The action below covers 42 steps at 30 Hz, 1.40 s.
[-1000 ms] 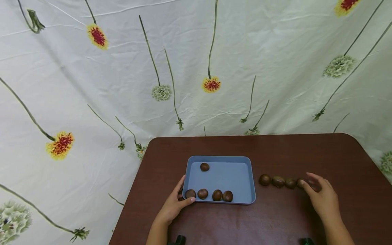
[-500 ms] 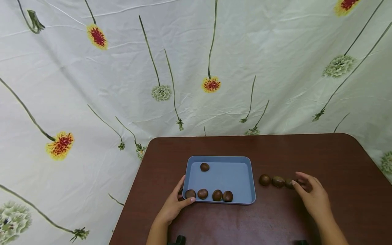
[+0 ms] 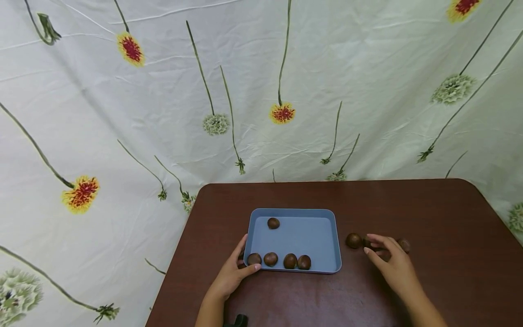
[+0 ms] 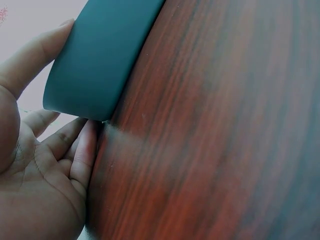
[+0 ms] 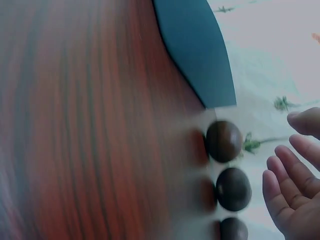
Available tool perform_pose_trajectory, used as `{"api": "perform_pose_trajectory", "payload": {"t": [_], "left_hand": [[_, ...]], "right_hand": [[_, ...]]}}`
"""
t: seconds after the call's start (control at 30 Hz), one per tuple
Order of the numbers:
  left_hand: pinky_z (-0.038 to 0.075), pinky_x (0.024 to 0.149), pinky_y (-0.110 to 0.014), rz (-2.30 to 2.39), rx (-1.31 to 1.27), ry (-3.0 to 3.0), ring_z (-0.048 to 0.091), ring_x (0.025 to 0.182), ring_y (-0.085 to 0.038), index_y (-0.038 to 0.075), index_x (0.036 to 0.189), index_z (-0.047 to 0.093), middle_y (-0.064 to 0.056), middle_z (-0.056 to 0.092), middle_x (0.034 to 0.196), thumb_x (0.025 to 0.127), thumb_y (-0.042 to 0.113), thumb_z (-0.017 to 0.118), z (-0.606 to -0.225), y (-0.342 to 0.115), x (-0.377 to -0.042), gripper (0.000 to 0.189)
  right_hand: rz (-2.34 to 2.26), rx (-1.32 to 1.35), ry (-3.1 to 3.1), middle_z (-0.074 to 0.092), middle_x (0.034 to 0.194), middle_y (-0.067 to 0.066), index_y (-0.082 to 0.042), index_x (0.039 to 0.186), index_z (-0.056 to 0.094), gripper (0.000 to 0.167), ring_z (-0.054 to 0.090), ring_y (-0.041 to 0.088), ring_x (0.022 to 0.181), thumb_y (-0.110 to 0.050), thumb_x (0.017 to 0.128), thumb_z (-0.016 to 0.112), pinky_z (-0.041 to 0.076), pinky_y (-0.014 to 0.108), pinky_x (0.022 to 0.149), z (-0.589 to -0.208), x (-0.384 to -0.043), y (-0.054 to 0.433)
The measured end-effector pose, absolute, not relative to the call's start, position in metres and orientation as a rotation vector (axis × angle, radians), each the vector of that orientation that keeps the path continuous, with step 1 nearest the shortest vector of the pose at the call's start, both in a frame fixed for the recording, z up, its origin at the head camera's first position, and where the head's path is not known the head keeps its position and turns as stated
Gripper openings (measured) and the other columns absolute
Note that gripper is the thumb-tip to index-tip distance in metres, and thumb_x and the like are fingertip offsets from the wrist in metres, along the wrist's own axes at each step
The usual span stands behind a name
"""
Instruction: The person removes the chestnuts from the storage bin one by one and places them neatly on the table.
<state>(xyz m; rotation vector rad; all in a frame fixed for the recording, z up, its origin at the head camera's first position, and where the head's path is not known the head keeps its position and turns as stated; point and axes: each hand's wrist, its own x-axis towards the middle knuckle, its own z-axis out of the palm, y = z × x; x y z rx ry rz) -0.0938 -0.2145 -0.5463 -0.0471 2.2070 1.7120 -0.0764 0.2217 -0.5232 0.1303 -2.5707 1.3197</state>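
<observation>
Head view, tray: the blue tray (image 3: 314, 234) is sitting at the lower centre of the frame on the brown table (image 3: 302, 299), and a floral cloth (image 3: 163, 100) is filling the area above.
Head view, tray nuts: a lone nut (image 3: 273, 223) is lying at the tray's upper left, while four nuts (image 3: 290, 260) are lying along its lower side, the leftmost just beside the left thumb.
Head view, left hand: the left hand (image 3: 230, 274) is gripping the tray's lower-left corner, its thumb resting over the rim.
Head view, right hand: the right hand (image 3: 392, 263) is reaching over the loose row right of the tray, its fingers relaxed and grasping nothing that shows.
Head view, loose row: an end nut (image 3: 353, 240) is lying between tray and fingertips, a half-hidden nut (image 3: 366, 242) is showing at the fingertips, and an outer nut (image 3: 404, 245) is showing beyond the knuckles.
Left wrist view, tray corner: the thumb is pressing the tray at upper left, and other fingers are resting beneath it.
Right wrist view, nuts: three nuts are lining up at lower centre-right; the right hand is staying apart at the right edge, palm and loose fingers (image 5: 277, 197) showing.
</observation>
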Motion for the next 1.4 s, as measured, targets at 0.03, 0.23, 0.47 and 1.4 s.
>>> {"api": "perform_pose_trajectory", "payload": {"t": [0.03, 0.23, 0.47, 1.4], "left_hand": [[0.051, 0.094, -0.039, 1.711, -0.047, 2.209, 0.058, 0.119, -0.028, 0.037, 0.163, 0.013, -0.013, 0.031, 0.163, 0.089, 0.028, 0.079, -0.546, -0.214, -0.094, 0.099], [0.051, 0.095, -0.040, 1.720, -0.038, 2.198, 0.058, 0.121, -0.029, 0.036, 0.163, 0.013, -0.014, 0.030, 0.164, 0.090, 0.027, 0.079, -0.546, -0.215, -0.093, 0.099], [0.051, 0.094, -0.039, 1.717, -0.033, 2.206, 0.058, 0.120, -0.028, 0.036, 0.163, 0.013, -0.014, 0.031, 0.163, 0.089, 0.027, 0.079, -0.547, -0.215, -0.093, 0.100], [0.050, 0.094, -0.039, 1.707, -0.036, 2.226, 0.058, 0.119, -0.028, 0.036, 0.163, 0.013, -0.012, 0.031, 0.163, 0.090, 0.028, 0.079, -0.547, -0.216, -0.094, 0.099]], "right_hand": [[1.326, 0.148, -2.569, 0.064, 0.121, 0.011, -0.002, 0.128, 0.064, 0.036, 0.050, -0.012, 0.103, -0.010, 0.094, 0.073, 0.046, 0.006, 0.085, -0.523, -0.076, 0.218], [1.335, 0.248, -2.538, 0.067, 0.121, 0.005, -0.004, 0.123, 0.067, 0.035, 0.058, -0.001, 0.103, -0.008, 0.090, 0.076, 0.049, 0.011, 0.085, -0.521, -0.073, 0.197], [1.364, 0.341, -2.502, 0.069, 0.115, 0.001, -0.010, 0.122, 0.069, 0.041, 0.065, 0.007, 0.099, -0.002, 0.084, 0.080, 0.052, 0.016, 0.083, -0.518, -0.072, 0.174], [1.237, 0.640, -2.852, 0.065, 0.120, -0.010, -0.018, 0.126, 0.069, 0.033, 0.065, 0.014, 0.108, -0.026, 0.094, 0.073, 0.054, 0.037, 0.091, -0.529, -0.092, 0.111]]}}
